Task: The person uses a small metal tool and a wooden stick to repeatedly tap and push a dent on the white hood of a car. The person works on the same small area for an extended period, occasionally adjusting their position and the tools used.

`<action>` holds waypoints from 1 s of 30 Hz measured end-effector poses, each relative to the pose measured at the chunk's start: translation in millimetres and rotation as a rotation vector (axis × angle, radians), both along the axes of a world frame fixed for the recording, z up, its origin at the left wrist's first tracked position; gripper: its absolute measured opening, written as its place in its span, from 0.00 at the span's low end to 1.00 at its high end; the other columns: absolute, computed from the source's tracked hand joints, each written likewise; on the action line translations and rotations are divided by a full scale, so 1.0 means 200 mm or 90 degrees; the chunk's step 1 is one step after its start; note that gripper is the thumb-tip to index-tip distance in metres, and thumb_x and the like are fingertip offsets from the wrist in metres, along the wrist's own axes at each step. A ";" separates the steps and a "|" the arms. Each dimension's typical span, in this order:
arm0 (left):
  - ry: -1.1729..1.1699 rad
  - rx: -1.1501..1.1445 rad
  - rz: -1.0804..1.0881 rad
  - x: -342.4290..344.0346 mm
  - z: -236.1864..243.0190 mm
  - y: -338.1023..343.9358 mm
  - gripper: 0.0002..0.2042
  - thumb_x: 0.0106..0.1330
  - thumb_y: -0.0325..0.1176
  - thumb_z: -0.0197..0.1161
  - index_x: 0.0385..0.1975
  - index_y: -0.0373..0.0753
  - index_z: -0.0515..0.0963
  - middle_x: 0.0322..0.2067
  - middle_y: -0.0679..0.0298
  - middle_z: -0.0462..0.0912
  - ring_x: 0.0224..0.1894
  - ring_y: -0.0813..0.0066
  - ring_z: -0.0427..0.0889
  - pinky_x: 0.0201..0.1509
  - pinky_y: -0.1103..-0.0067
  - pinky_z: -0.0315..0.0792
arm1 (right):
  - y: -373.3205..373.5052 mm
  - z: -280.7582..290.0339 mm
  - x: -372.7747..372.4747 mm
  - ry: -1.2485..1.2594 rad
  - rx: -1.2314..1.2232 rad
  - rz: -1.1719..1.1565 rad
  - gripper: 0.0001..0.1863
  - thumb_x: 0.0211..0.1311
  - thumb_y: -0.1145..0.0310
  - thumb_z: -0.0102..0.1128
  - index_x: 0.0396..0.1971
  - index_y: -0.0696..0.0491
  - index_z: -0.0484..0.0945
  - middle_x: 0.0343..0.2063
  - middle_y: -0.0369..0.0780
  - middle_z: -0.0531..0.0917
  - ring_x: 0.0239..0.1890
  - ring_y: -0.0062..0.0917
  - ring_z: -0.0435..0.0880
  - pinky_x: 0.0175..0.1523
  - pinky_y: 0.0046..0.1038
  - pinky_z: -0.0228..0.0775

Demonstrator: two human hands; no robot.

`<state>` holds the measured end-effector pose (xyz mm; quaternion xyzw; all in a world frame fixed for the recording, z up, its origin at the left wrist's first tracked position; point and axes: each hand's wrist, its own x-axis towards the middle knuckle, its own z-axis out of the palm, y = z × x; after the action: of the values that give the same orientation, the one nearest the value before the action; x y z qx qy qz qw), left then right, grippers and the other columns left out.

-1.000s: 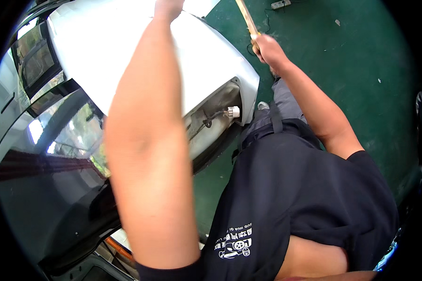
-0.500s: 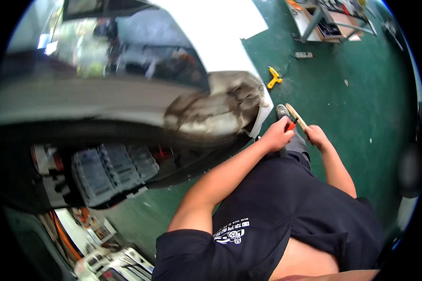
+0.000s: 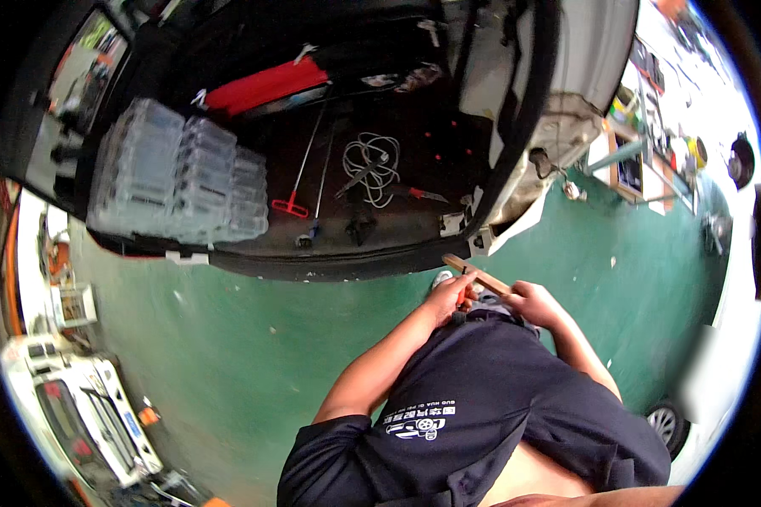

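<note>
My left hand (image 3: 448, 297) is closed round a red-handled tool (image 3: 461, 297) whose working end I cannot make out. A flat wooden stick (image 3: 479, 275) is gripped at its near end by my right hand (image 3: 528, 302). The stick slants up and leftward, its far end beyond my left fingers; whether those touch it is unclear. Both hands are in front of my waist, just short of the rear edge of an open car boot (image 3: 313, 269).
In the boot stand clear plastic cases (image 3: 177, 182), a rod with a red T-handle (image 3: 291, 207), a coiled white cable (image 3: 372, 165), a red-handled blade (image 3: 427, 194) and a red roll (image 3: 266, 87). A workbench (image 3: 626, 156) stands right; a white bumper-like part (image 3: 84, 410) lies lower left.
My view has turned from the car's damaged corner to its open boot. My hands have come closer together, still holding the wooden stick and the red-handled tool.
</note>
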<state>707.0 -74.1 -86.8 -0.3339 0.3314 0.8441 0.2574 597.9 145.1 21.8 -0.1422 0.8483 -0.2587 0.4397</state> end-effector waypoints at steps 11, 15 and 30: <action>-0.044 -0.048 0.469 0.17 -0.16 -0.42 0.10 0.68 0.34 0.67 0.42 0.36 0.77 0.37 0.57 0.86 0.42 0.58 0.87 0.51 0.61 0.81 | -0.68 -0.22 0.27 -0.018 -0.145 0.171 0.33 0.68 0.46 0.63 0.56 0.61 0.76 0.39 0.57 0.86 0.44 0.50 0.88 0.51 0.43 0.77; -0.105 -0.161 0.408 0.05 -0.48 -0.86 0.11 0.68 0.33 0.67 0.45 0.39 0.77 0.36 0.59 0.85 0.41 0.60 0.87 0.43 0.59 0.82 | -0.58 -0.39 0.32 -0.079 -0.149 0.009 0.31 0.69 0.49 0.62 0.58 0.61 0.77 0.40 0.54 0.88 0.41 0.43 0.89 0.50 0.40 0.79; -0.014 -0.895 -0.006 -0.77 -1.09 -1.88 0.31 0.61 0.52 0.70 0.52 0.31 0.75 0.50 0.43 0.83 0.54 0.43 0.83 0.52 0.57 0.79 | 0.08 -0.45 1.32 -0.319 0.335 -0.758 0.14 0.72 0.64 0.54 0.49 0.56 0.78 0.31 0.43 0.86 0.27 0.30 0.84 0.32 0.35 0.76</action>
<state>553.2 -449.4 -304.3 -0.4283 0.7971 0.4254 -0.0123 861.2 160.1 -68.0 0.5225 0.6891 -0.2664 0.4256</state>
